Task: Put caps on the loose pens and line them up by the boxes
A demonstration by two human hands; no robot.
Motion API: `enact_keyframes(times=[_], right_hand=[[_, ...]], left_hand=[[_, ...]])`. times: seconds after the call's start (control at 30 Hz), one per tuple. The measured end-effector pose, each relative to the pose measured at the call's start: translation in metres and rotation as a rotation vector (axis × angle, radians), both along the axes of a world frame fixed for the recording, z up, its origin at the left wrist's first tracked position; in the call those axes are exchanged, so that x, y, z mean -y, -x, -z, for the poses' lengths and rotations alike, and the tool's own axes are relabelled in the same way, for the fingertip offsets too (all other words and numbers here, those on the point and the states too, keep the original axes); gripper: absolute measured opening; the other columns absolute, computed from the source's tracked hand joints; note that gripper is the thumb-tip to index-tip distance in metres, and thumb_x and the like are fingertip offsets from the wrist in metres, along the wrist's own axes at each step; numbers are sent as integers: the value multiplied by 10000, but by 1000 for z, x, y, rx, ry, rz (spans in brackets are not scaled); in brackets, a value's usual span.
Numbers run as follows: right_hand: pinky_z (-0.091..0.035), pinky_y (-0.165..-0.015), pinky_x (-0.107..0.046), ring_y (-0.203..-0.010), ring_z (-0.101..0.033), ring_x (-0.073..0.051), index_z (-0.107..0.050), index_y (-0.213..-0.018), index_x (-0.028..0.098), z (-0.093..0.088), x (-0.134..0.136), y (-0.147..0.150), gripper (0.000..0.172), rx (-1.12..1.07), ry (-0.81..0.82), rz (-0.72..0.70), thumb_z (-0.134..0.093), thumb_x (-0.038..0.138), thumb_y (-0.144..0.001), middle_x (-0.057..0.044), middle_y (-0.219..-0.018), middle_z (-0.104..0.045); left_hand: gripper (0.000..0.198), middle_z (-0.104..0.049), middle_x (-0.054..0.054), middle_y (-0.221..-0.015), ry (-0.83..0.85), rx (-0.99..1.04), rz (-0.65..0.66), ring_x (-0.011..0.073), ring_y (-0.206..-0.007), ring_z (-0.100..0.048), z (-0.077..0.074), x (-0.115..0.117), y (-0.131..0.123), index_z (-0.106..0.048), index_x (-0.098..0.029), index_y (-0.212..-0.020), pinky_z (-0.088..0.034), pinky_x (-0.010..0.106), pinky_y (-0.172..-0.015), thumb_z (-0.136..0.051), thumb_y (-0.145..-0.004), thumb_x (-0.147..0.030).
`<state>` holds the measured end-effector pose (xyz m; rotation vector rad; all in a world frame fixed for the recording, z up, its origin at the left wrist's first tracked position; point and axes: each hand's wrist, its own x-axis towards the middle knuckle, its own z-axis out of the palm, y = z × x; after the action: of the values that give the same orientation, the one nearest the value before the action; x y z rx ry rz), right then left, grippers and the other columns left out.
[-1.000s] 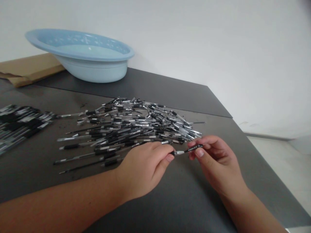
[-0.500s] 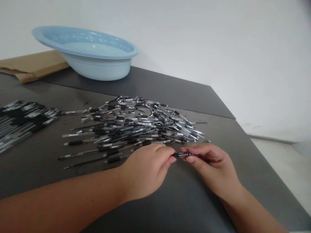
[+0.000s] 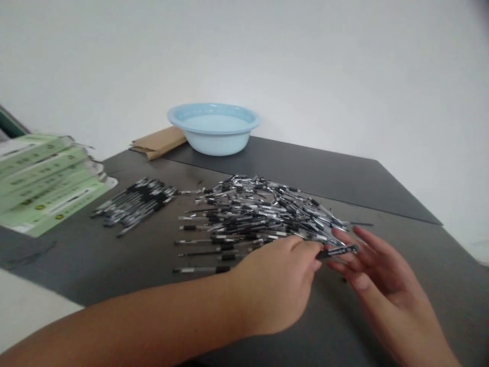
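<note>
My left hand (image 3: 278, 283) is closed, its fingertips pinching one end of a black pen (image 3: 341, 250). My right hand (image 3: 372, 265) is just to the right of it with its fingers stretched out and apart, and the pen's free end lies across those fingertips. Both hands hover over the dark table (image 3: 382, 188) at the near edge of a big loose heap of black and clear pens (image 3: 260, 214).
A smaller, lined-up bunch of pens (image 3: 133, 203) lies to the left. Green boxes (image 3: 46, 178) are stacked at the far left table edge. A light blue basin (image 3: 214, 127) and a piece of cardboard (image 3: 160, 141) stand at the back by the white wall.
My right hand has let go of the pen and spread its fingers; my left hand keeps hold of it. My view has swung left, bringing the green boxes and the lined-up pens into sight.
</note>
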<state>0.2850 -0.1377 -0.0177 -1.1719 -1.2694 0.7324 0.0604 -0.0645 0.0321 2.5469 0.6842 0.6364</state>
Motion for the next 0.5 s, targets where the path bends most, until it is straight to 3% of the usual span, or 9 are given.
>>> enact_keyframes(times=[0.1,0.17,0.23,0.3,0.4,0.5], right_hand=[[-704,-804,-312,-972,-811,-262,-580,-1486,340,6,-1,-3,596,74,-10,27,-775,325,-923,-121,-1450,-681],[-706,-800,-322,-988,-807,-275,-563,-1494,343,10,-2,-3,613,130,-7,29,-772,334,-918,-124,-1436,-682],[-703,-809,-320,-1026,-798,-278,-531,-1514,353,14,-1,-1,634,177,-13,23,-761,347,-923,-121,-1434,-675],[-698,-827,-324,-1074,-785,-283,-491,-1539,355,17,0,2,658,223,-11,7,-745,370,-932,-127,-1454,-652],[-701,-813,-336,-1071,-785,-282,-450,-1552,362,17,3,6,642,310,76,-43,-705,412,-964,-129,-1379,-689],[-701,-795,-337,-1010,-797,-262,-414,-1561,378,16,5,8,606,391,151,-88,-646,433,-1003,-104,-1245,-736]], left_hand=[[333,-713,116,-1210,-75,-28,-117,210,-1066,-679,-16,15,29,-629,-139,-1295,-559,334,-966,-417,-1038,-126],[366,-715,108,-1247,-98,-81,-241,208,-1092,-687,-15,19,62,-612,-151,-1369,-570,333,-964,-442,-1045,-166],[382,-736,73,-1237,-150,-133,-450,226,-1098,-699,-4,14,103,-598,-216,-1423,-569,384,-976,-458,-1069,-234],[347,-739,84,-1264,-216,-203,-687,279,-1167,-686,11,1,146,-646,-228,-1355,-520,480,-1064,-474,-1074,-334],[314,-774,95,-1152,-161,-435,-944,293,-1056,-729,31,-23,201,-717,-218,-1171,-558,427,-950,-490,-1041,-391],[334,-780,103,-1029,-147,-582,-1004,298,-959,-738,42,-42,231,-722,-220,-1058,-554,396,-839,-440,-1040,-398]])
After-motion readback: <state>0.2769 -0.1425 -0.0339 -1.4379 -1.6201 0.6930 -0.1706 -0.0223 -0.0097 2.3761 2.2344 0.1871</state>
